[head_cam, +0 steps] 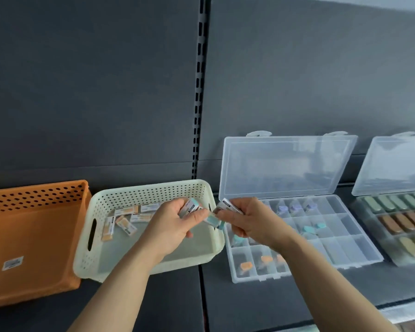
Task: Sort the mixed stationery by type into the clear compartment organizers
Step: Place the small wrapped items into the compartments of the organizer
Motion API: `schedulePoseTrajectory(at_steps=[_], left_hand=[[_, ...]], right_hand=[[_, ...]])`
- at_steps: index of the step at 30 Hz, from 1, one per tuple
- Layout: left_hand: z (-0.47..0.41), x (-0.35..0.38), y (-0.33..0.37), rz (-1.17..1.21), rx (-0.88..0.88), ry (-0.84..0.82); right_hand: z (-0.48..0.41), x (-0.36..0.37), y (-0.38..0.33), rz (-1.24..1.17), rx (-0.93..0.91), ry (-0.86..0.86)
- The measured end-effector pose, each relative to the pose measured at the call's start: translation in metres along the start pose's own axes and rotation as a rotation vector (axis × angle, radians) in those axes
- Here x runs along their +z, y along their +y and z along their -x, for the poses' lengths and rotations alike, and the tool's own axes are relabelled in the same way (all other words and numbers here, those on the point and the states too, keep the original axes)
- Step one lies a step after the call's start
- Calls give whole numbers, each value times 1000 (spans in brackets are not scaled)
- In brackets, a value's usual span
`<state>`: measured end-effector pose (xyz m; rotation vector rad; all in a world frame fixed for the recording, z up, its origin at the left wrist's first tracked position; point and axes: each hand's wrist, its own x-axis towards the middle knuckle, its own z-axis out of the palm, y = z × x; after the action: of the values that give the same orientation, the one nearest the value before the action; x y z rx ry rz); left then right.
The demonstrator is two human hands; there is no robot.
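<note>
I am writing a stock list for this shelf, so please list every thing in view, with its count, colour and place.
orange perforated plastic basket: one, orange, far left.
cream perforated plastic basket: one, cream, centre.
orange-and-white wrapped erasers: about seven, in the cream basket's far left part.
teal-and-white wrapped erasers: about three, blurred, in the hands.
clear plastic compartment organizer: one, lid open, right of the cream basket; purple, teal and orange pieces inside.
second clear organizer: one, lid open, right edge; rows of green, brown and yellow pieces.
dark grey shelf: one, under everything.
left hand: grip on teal-and-white wrapped erasers, above the cream basket.
right hand: grip on one such eraser.
</note>
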<state>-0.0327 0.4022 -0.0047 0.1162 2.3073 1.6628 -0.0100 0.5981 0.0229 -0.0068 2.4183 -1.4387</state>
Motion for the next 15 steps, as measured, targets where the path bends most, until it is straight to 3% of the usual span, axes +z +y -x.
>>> schedulePoseTrajectory(at_steps=[5, 12, 15], left_hand=[[-5, 67, 27, 39, 66, -10], [-16, 156, 51, 19, 21, 45], [-20, 185, 58, 3, 3, 74]], right_hand=[[42, -71, 41, 83, 62, 167], [69, -174, 130, 524, 135, 498], [66, -191, 157, 634, 145, 454]])
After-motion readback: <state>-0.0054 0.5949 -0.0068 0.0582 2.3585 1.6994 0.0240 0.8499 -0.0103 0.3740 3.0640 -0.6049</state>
